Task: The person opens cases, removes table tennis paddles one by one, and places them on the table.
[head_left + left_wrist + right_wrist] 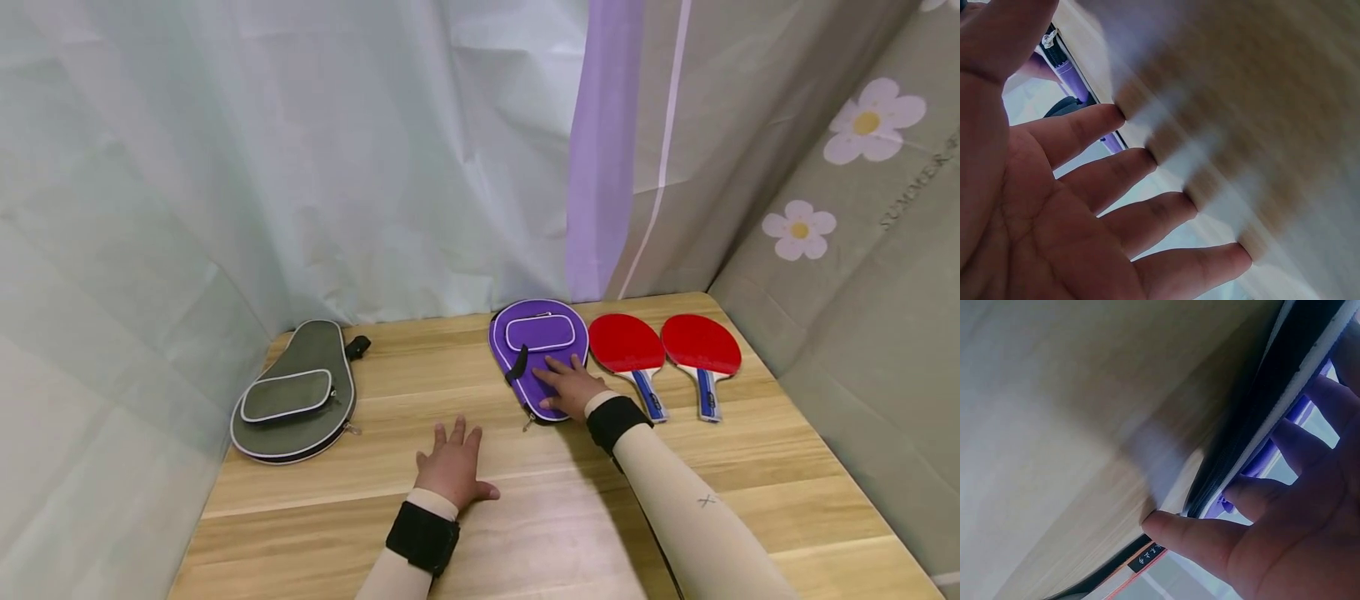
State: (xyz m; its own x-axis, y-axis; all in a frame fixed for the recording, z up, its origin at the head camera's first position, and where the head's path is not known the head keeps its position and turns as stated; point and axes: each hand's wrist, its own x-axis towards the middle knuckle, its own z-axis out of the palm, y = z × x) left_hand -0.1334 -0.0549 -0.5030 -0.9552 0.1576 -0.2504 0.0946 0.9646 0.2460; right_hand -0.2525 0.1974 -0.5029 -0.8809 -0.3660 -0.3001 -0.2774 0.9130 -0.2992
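A purple table tennis bat case [540, 333] with white piping and a small zipped pocket lies at the back of the table. My right hand [573, 393] rests on its lower right part, fingers spread. In the right wrist view, several fingertips touch the case's edge [1285, 381], while the outermost finger reaches down to the tabletop. My left hand [452, 473] is spread in front of the case, to its left. Its fingertips touch the bare wood in the left wrist view, and it holds nothing.
On the left lies a grey-green bat case [288, 396] with a black strap. Two red table tennis bats, one near [626, 343] and one farther right [702, 343], lie side by side right of the purple case. Curtains [375, 167] hang behind the wooden table [337, 533].
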